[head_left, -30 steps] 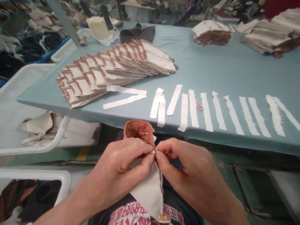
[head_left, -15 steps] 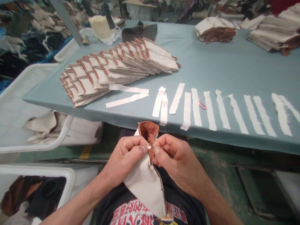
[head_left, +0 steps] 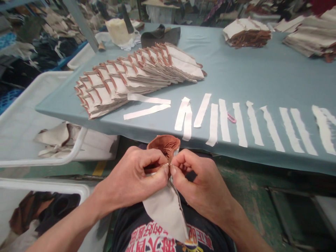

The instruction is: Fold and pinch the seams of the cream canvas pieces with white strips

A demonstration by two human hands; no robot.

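Over my lap hangs a sewn fabric piece (head_left: 165, 210), cream outside with a rust-brown lining that shows at its gathered upper opening. My left hand (head_left: 147, 171) pinches the piece at its seam between thumb and forefinger. Right beside it, my right hand (head_left: 191, 175) pinches the same seam, the two sets of fingertips nearly touching. Whatever small part lies between the fingertips is mostly hidden. Just beyond the hands, a row of white fabric strips (head_left: 214, 124) lies along the table's near edge. A pink safety pin (head_left: 231, 118) sits among the strips.
A fanned stack of cream-and-brown pieces (head_left: 123, 78) covers the left of the blue-green table (head_left: 249, 73). More stacks (head_left: 246, 33) stand at the back right. White plastic bins (head_left: 78, 145) holding fabric are at the left. A metal post (head_left: 81, 26) rises at the far left corner.
The brown opening has spread wider to the left, and my left hand has turned, its fingertips now closer to the right ones. The whole view has shifted slightly.
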